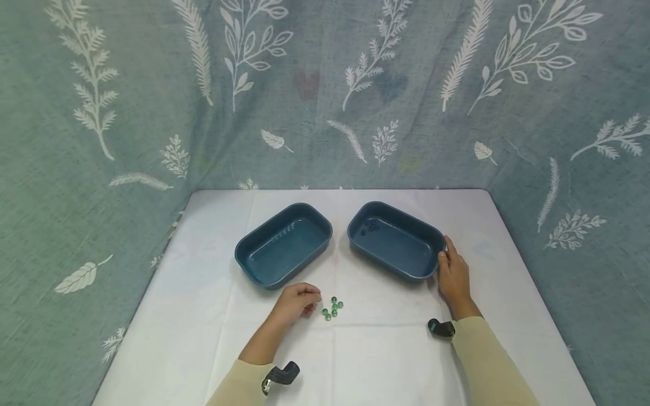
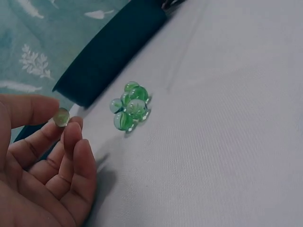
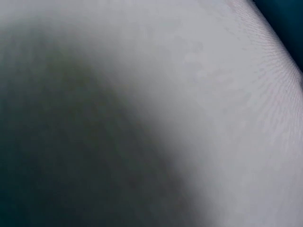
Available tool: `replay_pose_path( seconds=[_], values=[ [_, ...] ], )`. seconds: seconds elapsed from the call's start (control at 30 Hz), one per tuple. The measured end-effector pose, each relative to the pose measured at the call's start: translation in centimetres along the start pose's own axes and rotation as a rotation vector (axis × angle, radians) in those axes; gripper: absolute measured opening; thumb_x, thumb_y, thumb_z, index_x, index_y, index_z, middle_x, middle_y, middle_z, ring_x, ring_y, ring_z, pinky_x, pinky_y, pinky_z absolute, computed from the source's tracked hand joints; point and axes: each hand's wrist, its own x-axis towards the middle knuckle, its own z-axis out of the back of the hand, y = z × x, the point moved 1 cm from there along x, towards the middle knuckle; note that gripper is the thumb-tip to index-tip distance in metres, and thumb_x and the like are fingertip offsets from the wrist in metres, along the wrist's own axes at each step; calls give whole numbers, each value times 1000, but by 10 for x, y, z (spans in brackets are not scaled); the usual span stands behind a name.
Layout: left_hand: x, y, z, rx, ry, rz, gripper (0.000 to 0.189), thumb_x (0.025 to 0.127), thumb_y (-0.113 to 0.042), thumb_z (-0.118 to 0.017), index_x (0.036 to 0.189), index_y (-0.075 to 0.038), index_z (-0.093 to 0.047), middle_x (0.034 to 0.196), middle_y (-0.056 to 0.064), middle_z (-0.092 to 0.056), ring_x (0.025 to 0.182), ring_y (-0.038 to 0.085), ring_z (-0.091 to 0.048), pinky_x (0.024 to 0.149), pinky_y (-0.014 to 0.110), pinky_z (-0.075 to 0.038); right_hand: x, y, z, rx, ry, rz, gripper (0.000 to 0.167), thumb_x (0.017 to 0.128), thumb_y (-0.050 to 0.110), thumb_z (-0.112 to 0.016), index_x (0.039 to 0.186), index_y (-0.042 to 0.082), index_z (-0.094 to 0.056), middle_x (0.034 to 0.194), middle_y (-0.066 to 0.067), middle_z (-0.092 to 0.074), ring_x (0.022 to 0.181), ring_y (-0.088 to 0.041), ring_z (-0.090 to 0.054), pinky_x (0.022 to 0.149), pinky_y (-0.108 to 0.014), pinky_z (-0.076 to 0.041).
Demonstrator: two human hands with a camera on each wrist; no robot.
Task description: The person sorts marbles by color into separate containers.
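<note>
In the left wrist view, my left hand (image 1: 295, 300) pinches a green glass marble (image 2: 61, 117) between thumb and fingertips. Several more green marbles (image 2: 137, 109) lie clustered on the white cloth beside that hand, just right of it in the head view. My right hand (image 1: 455, 276) grips the near right end of a blue tray (image 1: 401, 269), thumb at the rim. Several small dark marbles (image 1: 372, 226) sit inside at its far left end. The right wrist view is mostly blur, and the right fingers do not show there.
A second blue tray (image 1: 269, 283) stands at the left, beyond my left hand, angled towards the other one. White cloth (image 1: 386, 361) covers the table. Patterned green-blue fabric (image 1: 315, 135) hangs behind and along both sides.
</note>
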Motion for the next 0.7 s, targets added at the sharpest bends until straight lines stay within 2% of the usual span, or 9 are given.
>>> replay_pose_path(
  seconds=[0.17, 0.3, 0.53, 0.7],
  values=[
    [-2, -1, 4, -89, 23, 6, 22, 89, -13, -70, 104, 4, -68, 87, 7, -66, 69, 17, -58, 61, 27, -54, 0, -1, 0, -4, 5, -3, 50, 107, 35, -32, 155, 24, -26, 127, -25, -56, 121, -44, -46, 104, -62, -32],
    [-4, -6, 8, -160, 67, 0, 31, 92, -15, -69, 112, 9, -66, 89, 7, -69, 68, 14, -57, 60, 24, -52, 1, 0, 1, 1, 1, -2, 51, 106, 36, -33, 155, 23, -27, 128, -25, -56, 121, -44, -46, 105, -62, -31],
    [-13, -31, 23, -242, 123, -45, 36, 93, -11, -67, 119, 13, -62, 92, 8, -70, 68, 12, -55, 62, 21, -52, 1, 2, 3, 12, 13, -6, 51, 106, 35, -34, 155, 21, -27, 129, -25, -56, 123, -44, -45, 105, -62, -31],
    [-18, -49, 39, -289, 122, -57, 31, 93, -11, -66, 118, 8, -65, 93, 8, -70, 69, 12, -56, 65, 22, -54, 1, 0, 1, 8, 17, -15, 52, 106, 37, -34, 156, 23, -26, 130, -25, -55, 124, -44, -44, 106, -62, -31]
  ],
)
